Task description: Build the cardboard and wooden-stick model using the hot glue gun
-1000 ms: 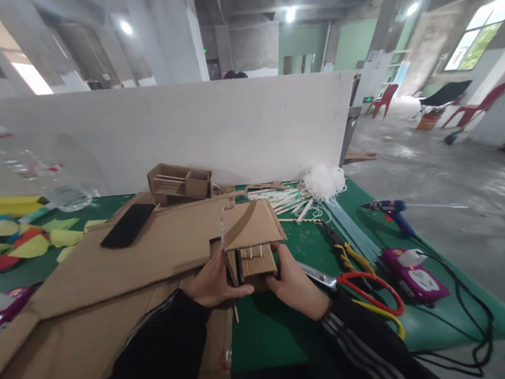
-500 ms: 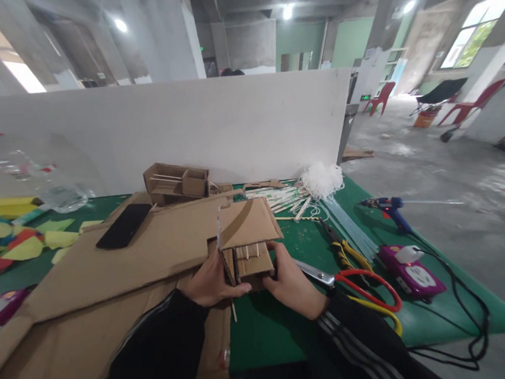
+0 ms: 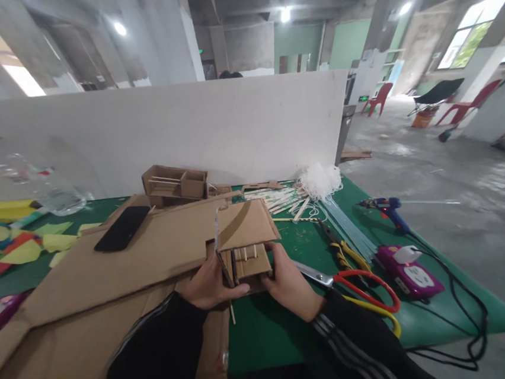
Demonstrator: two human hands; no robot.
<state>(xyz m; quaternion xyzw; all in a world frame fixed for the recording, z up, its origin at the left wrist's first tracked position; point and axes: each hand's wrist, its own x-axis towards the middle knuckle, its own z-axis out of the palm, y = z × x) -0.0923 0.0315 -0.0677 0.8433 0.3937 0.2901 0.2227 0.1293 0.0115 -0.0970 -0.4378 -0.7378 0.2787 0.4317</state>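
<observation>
A small cardboard box (image 3: 251, 264) with thin white sticks in its front part and a raised cardboard panel (image 3: 246, 224) above it is held between both hands. My left hand (image 3: 208, 283) grips its left side, the thumb along the lower front edge. My right hand (image 3: 290, 281) is closed round its right side. Large cardboard sheets (image 3: 151, 253) lie beside and under my left hand and forearm. Scissors with red and yellow handles (image 3: 364, 283) rest just right of my right hand.
A black phone (image 3: 122, 228) lies on the cardboard. Another cardboard box (image 3: 175, 184) stands behind, near a white partition (image 3: 246, 124). Sticks (image 3: 275, 198), pliers (image 3: 345, 249), a blue glue gun (image 3: 386, 209) and a purple power strip (image 3: 412, 275) are to the right.
The whole view has shifted very slightly. Both hands keep the same hold on the cardboard box.
</observation>
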